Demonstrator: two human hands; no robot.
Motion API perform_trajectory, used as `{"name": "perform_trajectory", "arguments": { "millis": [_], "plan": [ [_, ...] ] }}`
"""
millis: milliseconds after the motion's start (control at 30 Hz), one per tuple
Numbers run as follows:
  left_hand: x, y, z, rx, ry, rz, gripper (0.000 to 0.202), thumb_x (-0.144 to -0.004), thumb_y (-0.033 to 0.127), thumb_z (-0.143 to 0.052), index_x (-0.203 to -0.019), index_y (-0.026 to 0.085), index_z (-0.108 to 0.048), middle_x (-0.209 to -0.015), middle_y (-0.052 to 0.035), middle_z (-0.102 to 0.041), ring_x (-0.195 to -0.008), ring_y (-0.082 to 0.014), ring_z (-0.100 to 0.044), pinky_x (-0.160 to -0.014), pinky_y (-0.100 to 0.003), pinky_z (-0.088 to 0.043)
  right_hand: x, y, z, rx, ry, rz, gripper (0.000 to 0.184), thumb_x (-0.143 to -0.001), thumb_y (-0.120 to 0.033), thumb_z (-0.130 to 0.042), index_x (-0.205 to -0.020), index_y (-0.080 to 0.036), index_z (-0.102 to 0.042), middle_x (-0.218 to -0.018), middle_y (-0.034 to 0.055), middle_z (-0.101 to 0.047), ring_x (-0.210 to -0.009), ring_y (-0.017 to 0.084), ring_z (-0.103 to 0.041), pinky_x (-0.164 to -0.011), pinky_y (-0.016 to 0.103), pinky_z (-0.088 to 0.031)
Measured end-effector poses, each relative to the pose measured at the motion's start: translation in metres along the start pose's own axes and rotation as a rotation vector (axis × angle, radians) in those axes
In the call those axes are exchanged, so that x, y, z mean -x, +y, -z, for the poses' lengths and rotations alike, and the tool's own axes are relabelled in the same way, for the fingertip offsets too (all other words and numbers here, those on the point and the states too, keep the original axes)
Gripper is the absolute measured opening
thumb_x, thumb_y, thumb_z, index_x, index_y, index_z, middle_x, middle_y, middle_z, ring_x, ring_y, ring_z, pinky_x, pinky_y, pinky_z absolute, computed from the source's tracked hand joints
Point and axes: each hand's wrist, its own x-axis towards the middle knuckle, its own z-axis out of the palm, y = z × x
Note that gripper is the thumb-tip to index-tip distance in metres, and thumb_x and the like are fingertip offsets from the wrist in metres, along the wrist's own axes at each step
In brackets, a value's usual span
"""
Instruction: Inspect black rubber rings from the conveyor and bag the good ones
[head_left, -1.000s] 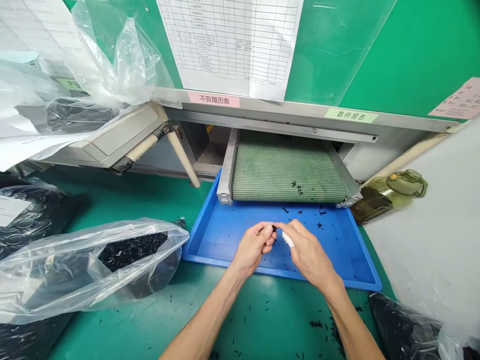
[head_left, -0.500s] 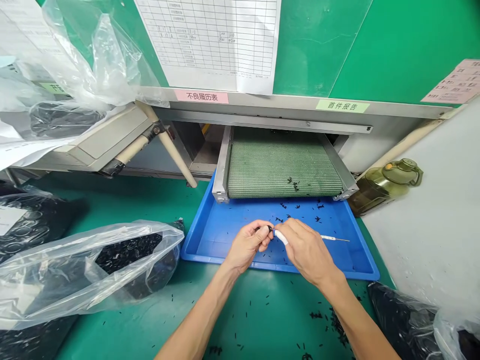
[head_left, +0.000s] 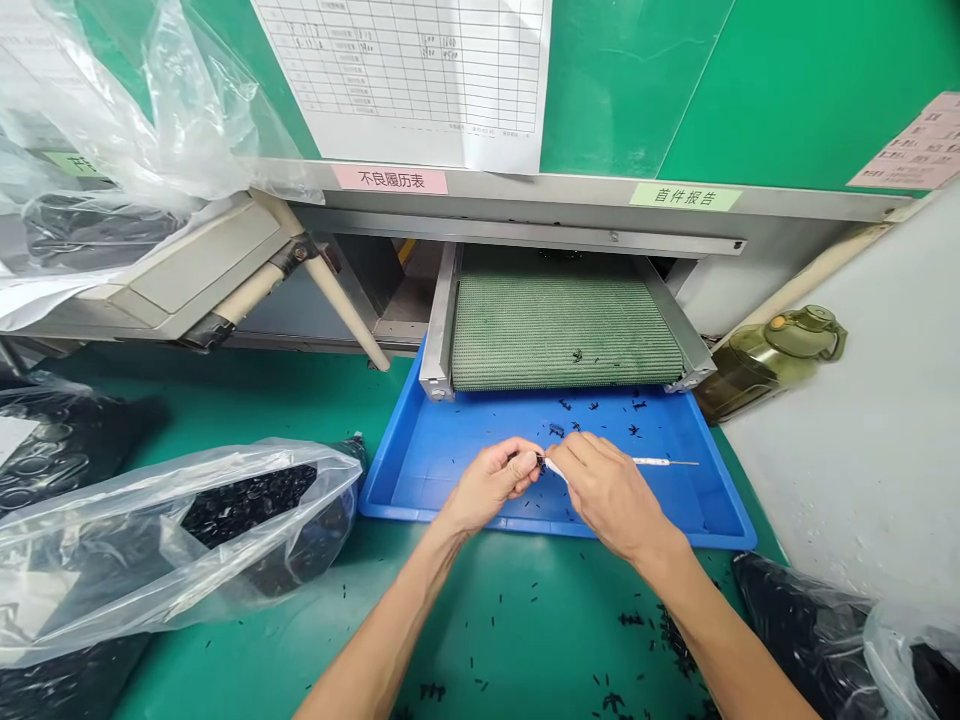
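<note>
My left hand (head_left: 487, 485) and my right hand (head_left: 607, 490) meet over the blue tray (head_left: 420, 470), fingertips touching. The left hand is pinched shut on a tiny black part (head_left: 537, 459). The right hand is closed too, a white-wrapped fingertip (head_left: 556, 470) pressed against that part. A thin white-handled pick (head_left: 664, 462) lies in the tray just right of my right hand. Several small black parts (head_left: 596, 408) are scattered in the tray below the green mesh conveyor belt (head_left: 562, 330), with one more on the belt.
A clear plastic bag of black parts (head_left: 187, 530) lies at the left on the green table. More black bags sit far left and at the lower right (head_left: 817, 630). An olive water bottle (head_left: 772, 360) lies right of the conveyor. Black bits litter the table.
The view has tilted up slightly, so the hands sit higher over the tray. The white-handled pick has come into view right of my right hand. Parts on the belt have dropped into the tray.
</note>
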Motion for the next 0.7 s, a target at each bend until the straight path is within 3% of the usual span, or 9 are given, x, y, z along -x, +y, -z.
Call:
{"name": "perform_trajectory", "arguments": {
  "millis": [100,200,367,433,567,633,700],
  "plan": [
    [0.0,0.0,0.001,-0.08,0.001,-0.043,0.034,-0.079,0.046,-0.059,-0.088,0.013,-0.059,-0.067,0.0016,-0.05,-0.054,-0.0068,-0.036,-0.05,-0.022,-0.026,0.001,-0.006,-0.003,0.054,-0.019,-0.008,0.023,-0.083,-0.002,-0.04,-0.082,-0.019,-0.056,-0.076,0.0028,-0.053,-0.071,0.017,-0.045,-0.063,0.027,-0.03],
    [-0.005,-0.008,-0.004,-0.085,0.053,-0.087,0.031,-0.078,0.044,-0.061,-0.087,0.014,-0.059,-0.068,0.0011,-0.052,-0.055,-0.0073,-0.037,-0.051,-0.022,-0.028,-0.001,-0.018,-0.011,0.017,-0.017,-0.186,0.024,-0.08,0.0,-0.039,-0.083,-0.017,-0.056,-0.076,0.0033,-0.054,-0.065,0.016,-0.047,-0.057,0.027,-0.03],
    [-0.011,-0.028,-0.017,0.177,0.172,-0.107,0.031,-0.077,0.042,-0.063,-0.087,0.013,-0.057,-0.068,0.0017,-0.051,-0.05,-0.005,-0.031,-0.046,-0.021,-0.02,0.0,-0.026,-0.031,-0.351,0.116,-0.501,0.028,-0.087,-0.009,-0.034,-0.092,-0.017,-0.06,-0.079,0.0042,-0.061,-0.066,0.014,-0.054,-0.061,0.024,-0.039],
    [-0.008,-0.032,-0.017,0.24,0.176,-0.062,0.032,-0.077,0.041,-0.063,-0.091,0.013,-0.057,-0.071,0.0013,-0.051,-0.05,-0.0048,-0.031,-0.045,-0.021,-0.017,0.008,-0.024,-0.038,-0.47,0.137,-0.539,0.032,-0.086,-0.01,-0.034,-0.101,-0.017,-0.061,-0.087,0.0056,-0.065,-0.077,0.016,-0.059,-0.069,0.025,-0.043],
    [0.004,-0.036,-0.01,0.236,0.196,0.087,0.032,-0.078,0.039,-0.06,-0.096,0.013,-0.058,-0.063,0.0044,-0.046,-0.045,-0.0047,-0.025,-0.044,-0.022,-0.011,0.032,-0.02,-0.045,-0.472,0.078,-0.559,0.045,-0.081,-0.005,-0.034,-0.118,-0.017,-0.056,-0.112,0.0089,-0.063,-0.099,0.018,-0.059,-0.083,0.03,-0.045],
    [0.009,-0.037,-0.008,0.158,0.235,0.13,0.032,-0.076,0.038,-0.059,-0.096,0.014,-0.061,-0.058,0.0063,-0.043,-0.044,-0.0056,-0.022,-0.045,-0.023,-0.011,0.039,-0.022,-0.042,-0.459,0.025,-0.577,0.037,-0.084,-0.011,-0.034,-0.112,-0.018,-0.058,-0.107,0.0077,-0.065,-0.095,0.019,-0.061,-0.079,0.03,-0.046],
    [0.011,-0.037,-0.008,0.064,0.269,0.113,0.025,-0.073,0.036,-0.062,-0.085,0.014,-0.063,-0.057,0.006,-0.044,-0.048,-0.0071,-0.027,-0.046,-0.023,-0.016,0.043,-0.026,-0.038,-0.453,-0.036,-0.589,0.028,-0.088,-0.019,-0.035,-0.099,-0.02,-0.061,-0.089,0.0046,-0.068,-0.079,0.018,-0.062,-0.068,0.029,-0.045]
  ]
}}
